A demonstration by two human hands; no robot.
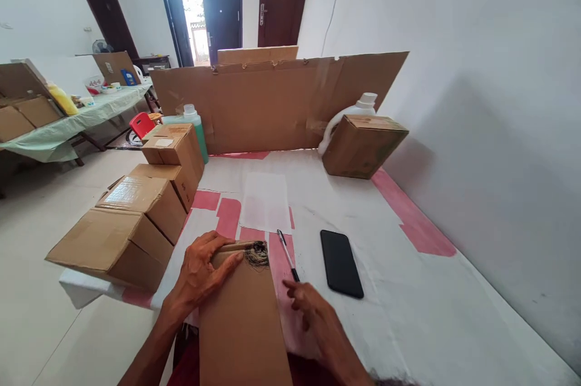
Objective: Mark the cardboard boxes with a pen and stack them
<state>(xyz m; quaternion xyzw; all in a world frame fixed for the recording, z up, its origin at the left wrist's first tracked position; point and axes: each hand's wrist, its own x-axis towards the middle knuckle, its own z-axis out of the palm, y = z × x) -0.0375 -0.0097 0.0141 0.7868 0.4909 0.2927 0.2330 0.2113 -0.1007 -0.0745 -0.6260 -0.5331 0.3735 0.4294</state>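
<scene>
The person's left hand (200, 272) grasps the upper left corner of a cardboard piece (242, 325), which lies at the near edge of the worktop (426, 319) and runs to the bottom of the view. A dark scribble (257, 255) marks its upper right corner. The right hand (314, 312) is loosely curled and released, its fingertips beside the lower end of a pen (285, 248) (whether they touch it cannot be told). A black phone (341, 264) lies to the right of the pen.
</scene>
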